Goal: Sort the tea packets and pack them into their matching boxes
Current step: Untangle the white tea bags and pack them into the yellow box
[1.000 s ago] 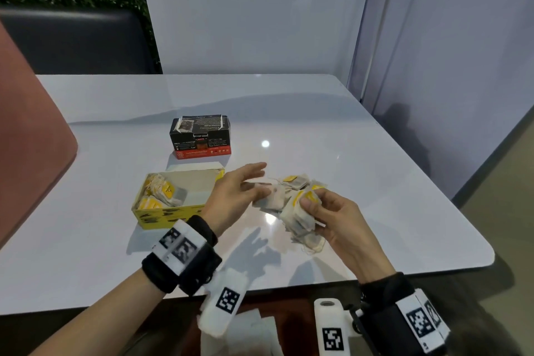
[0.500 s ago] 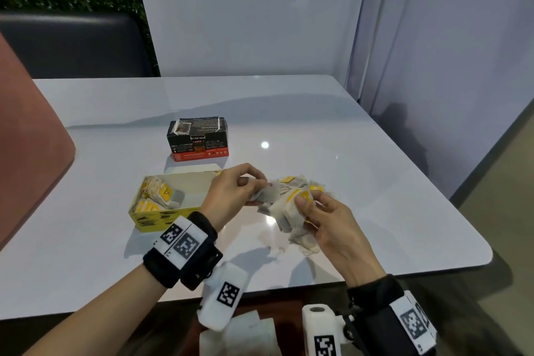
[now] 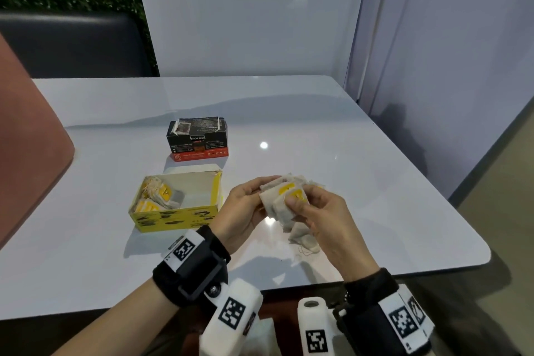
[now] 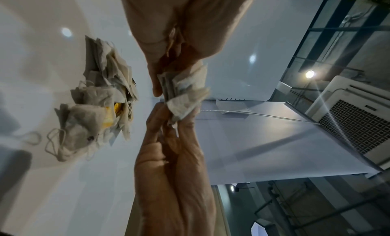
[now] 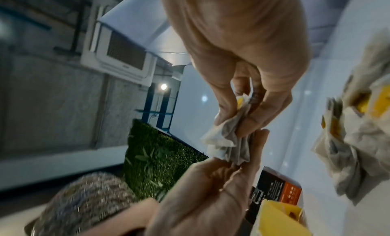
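Two hands meet over the counter, both clasping one small stack of tea bags. Your left hand pinches the stack's left edge between thumb and curled fingers; your right hand pinches its right side, thumb pressed near a yellow tag. The stack is held just above the surface.

Item: loose pile of tea bags, pale paper with yellow tags and trailing strings, lying on the counter beneath and just beyond your hands.

Item: yellow box, open at the top, standing on the counter just left of your left hand; several yellow-tagged bags sit in its left end.

Item: black box with an orange-red band along its base, standing closed behind the yellow box, near it but apart.

Item: reddish-brown seat back at the left edge; dark bench and green hedge wall behind the counter; pale partition panels to the rear and right.
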The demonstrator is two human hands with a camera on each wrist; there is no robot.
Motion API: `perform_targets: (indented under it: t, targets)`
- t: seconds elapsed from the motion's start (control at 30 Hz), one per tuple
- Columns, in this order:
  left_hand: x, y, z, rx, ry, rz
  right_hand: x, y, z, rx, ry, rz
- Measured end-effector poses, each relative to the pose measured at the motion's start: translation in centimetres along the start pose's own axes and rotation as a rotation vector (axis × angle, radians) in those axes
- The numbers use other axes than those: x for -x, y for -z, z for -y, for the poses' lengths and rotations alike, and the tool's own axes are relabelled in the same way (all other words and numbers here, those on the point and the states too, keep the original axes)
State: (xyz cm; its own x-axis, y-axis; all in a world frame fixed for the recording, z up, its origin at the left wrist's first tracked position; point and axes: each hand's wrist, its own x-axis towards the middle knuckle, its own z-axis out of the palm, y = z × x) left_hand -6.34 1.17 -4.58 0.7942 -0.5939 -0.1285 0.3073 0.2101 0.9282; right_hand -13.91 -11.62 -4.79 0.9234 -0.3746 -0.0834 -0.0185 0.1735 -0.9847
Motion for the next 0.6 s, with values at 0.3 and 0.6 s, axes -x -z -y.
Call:
perform_targets:
  t: [0.3,0.6]
  targets:
    - [0.5,-0.8,0.4,0.03,-0.034,0.011,-1.6,-0.6,0.1,0.406,0.262,-0.179]
    - [1.3,-0.7,-0.1,-0.045,-0.009,0.061,-2.3,-0.4,1.6,0.451,0.132,0.08]
